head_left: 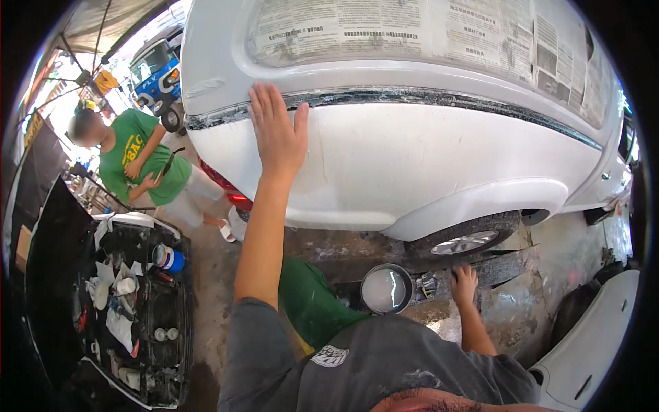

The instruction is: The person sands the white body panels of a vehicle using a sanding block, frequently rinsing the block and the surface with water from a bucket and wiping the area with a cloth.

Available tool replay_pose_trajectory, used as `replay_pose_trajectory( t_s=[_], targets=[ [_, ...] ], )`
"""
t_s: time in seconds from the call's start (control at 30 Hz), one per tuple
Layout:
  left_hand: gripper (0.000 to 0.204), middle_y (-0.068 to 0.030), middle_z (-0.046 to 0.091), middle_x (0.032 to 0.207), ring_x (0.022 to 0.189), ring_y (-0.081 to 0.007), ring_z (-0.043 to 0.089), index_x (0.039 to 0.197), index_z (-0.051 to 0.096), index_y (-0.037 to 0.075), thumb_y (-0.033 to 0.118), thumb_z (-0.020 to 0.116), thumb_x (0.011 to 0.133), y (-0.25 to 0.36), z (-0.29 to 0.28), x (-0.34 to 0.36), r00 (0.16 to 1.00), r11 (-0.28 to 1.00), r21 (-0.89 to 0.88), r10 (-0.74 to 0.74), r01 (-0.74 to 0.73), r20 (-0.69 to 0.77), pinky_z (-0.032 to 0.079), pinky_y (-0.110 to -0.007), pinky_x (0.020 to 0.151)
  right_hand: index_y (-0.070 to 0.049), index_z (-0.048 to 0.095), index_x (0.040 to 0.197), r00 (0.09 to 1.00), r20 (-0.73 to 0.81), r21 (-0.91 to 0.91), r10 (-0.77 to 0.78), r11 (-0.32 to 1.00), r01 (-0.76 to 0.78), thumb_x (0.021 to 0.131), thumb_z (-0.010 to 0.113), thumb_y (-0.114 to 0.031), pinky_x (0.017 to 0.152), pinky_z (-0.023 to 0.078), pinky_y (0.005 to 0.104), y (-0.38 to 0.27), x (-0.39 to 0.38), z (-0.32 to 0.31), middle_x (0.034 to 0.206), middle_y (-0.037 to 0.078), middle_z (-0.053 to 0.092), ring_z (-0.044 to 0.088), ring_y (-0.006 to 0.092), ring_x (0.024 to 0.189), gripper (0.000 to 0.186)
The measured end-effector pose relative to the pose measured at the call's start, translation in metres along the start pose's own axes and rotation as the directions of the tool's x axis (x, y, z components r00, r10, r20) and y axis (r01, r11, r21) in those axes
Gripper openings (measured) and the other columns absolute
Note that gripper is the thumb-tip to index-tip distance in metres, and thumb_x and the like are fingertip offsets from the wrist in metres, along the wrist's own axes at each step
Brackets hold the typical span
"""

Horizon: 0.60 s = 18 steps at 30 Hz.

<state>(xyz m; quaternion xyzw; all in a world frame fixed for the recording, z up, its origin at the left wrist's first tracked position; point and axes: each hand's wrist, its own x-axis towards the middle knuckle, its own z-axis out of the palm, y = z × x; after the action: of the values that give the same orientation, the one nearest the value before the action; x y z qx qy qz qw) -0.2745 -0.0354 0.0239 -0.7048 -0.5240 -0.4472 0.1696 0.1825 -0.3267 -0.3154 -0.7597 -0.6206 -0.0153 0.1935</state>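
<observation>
My left hand lies flat with fingers spread against the side of a white car body. Its fingertips reach across a dark, dust-smeared strip that runs along the panel below the windows. My right hand is low beside the rear wheel, over a worn wooden plank. Its fingers look curled, with a small dark bit at their tips that is too small to name. Between my body and the wheel stands a round dark bucket of cloudy grey water.
Newspaper covers the car windows. The rear wheel sits beside the plank. A person in a green shirt stands at left, near a cluttered black tray-like surface bearing a blue can. A loose white panel lies at right.
</observation>
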Motion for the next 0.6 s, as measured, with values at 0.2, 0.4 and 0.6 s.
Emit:
replay_pose_trajectory(
  t_s=[0.2,0.4,0.6],
  targets=[
    [0.092,-0.039,0.007,0.162,0.155,-0.0464,0.004,0.152,0.017,-0.019,0.054,0.045,0.103,0.023,0.035,0.007,0.991,0.987,0.082,-0.135,0.137,-0.024,0.005,-0.054,0.125,-0.015,0.066,0.12,0.534,0.667,-0.263,0.519,0.835,-0.483,0.087,0.071,-0.041,0.106,0.037,0.0601,0.089,-0.214,0.047,0.129,0.017,0.059,0.048,0.0422,0.128,0.043],
    [0.094,-0.0391,0.007,0.162,0.154,-0.0473,0.004,0.152,0.017,-0.019,0.055,0.045,0.102,0.096,0.063,0.013,0.992,0.992,0.009,-0.128,0.128,-0.023,0.003,-0.054,0.125,-0.017,0.068,0.115,0.444,0.619,-0.328,0.648,0.727,-0.604,0.081,0.074,-0.045,0.109,0.036,0.0603,0.1,-0.235,0.042,0.129,0.017,0.061,0.047,0.0434,0.129,0.044],
    [0.091,-0.0389,0.01,0.162,0.154,-0.0477,0.006,0.151,0.02,-0.019,0.053,0.045,0.102,0.17,0.09,0.009,0.999,0.994,-0.105,-0.014,0.018,0.037,0.005,-0.054,0.125,-0.016,0.069,0.113,0.776,0.403,-0.116,0.486,0.868,-0.483,0.086,0.072,-0.038,0.103,0.042,0.0545,0.116,-0.165,0.067,0.126,0.012,0.061,0.054,0.0397,0.118,0.035]
  ],
)
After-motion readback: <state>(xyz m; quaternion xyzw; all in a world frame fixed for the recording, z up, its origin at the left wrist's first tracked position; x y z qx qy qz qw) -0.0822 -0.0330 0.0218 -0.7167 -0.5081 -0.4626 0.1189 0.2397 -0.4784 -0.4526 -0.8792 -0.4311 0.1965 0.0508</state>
